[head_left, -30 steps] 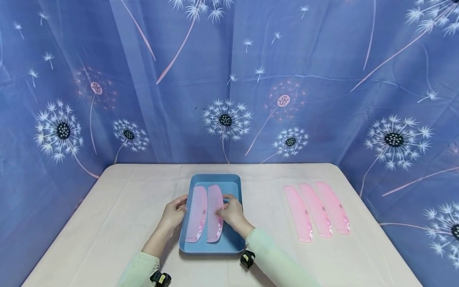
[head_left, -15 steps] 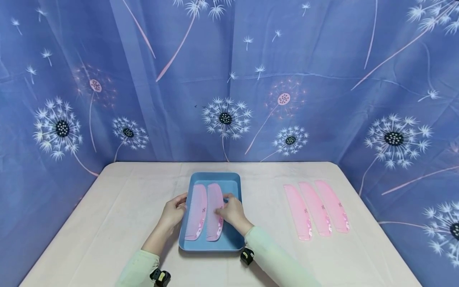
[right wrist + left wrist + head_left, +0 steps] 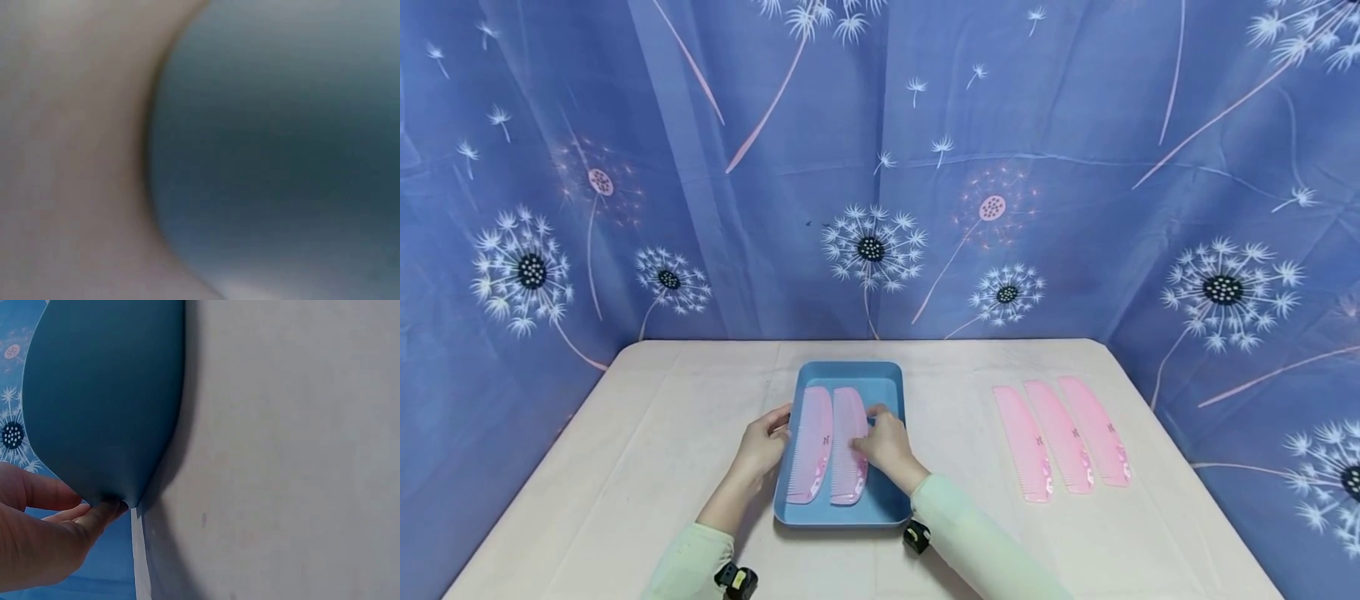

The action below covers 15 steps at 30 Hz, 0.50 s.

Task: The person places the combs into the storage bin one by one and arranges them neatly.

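Note:
In the head view two pink combs lie side by side in a blue tray (image 3: 883, 514), teeth toward the left. My left hand (image 3: 760, 446) grips the tray's left rim, thumb over the edge; the left wrist view shows the same fingers (image 3: 94, 519) pinching it. My right hand (image 3: 887, 446) reaches inside the tray and holds the right-hand comb (image 3: 848, 467) by its right edge, thumb on top. Beside it, the left-hand comb (image 3: 811, 450) is untouched. The right wrist view has only the blurred tray wall (image 3: 262, 162), with no hand visible.
Three more pink combs lie in a slanted row on the right of the table: a left one (image 3: 1022, 446), a middle one (image 3: 1060, 437) and a right one (image 3: 1096, 429). A pale cloth (image 3: 662, 417) covers the table. Blue dandelion-print curtains (image 3: 775, 250) stand behind and at both sides.
The far end of the comb in my right hand has dipped slightly within the tray. My left hand keeps its grip on the rim, and the other combs have not moved.

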Available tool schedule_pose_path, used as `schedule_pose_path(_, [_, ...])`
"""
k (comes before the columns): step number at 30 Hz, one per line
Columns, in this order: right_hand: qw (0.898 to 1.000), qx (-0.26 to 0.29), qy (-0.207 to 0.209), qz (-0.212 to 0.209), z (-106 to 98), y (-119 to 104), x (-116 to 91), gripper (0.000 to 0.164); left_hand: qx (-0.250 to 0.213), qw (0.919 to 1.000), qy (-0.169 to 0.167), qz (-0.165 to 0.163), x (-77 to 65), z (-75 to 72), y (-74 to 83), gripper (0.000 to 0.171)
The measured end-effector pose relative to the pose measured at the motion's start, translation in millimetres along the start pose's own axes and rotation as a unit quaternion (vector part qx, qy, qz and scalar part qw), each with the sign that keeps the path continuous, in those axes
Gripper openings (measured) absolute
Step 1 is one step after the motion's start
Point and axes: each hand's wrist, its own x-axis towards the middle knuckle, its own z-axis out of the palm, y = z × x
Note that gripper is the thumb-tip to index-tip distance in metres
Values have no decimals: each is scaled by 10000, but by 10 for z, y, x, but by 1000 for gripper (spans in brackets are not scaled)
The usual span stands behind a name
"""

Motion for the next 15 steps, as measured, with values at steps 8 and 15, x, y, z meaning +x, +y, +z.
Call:
schedule_pose_path(8, [9986, 243, -93, -454, -90, -6, 14, 54, 8, 10000, 30, 32, 8, 2, -14, 50])
schedule_pose_path(15, [9887, 1069, -124, -1045, -263, -66, 14, 38, 7, 10000, 27, 15, 14, 4, -24, 50])
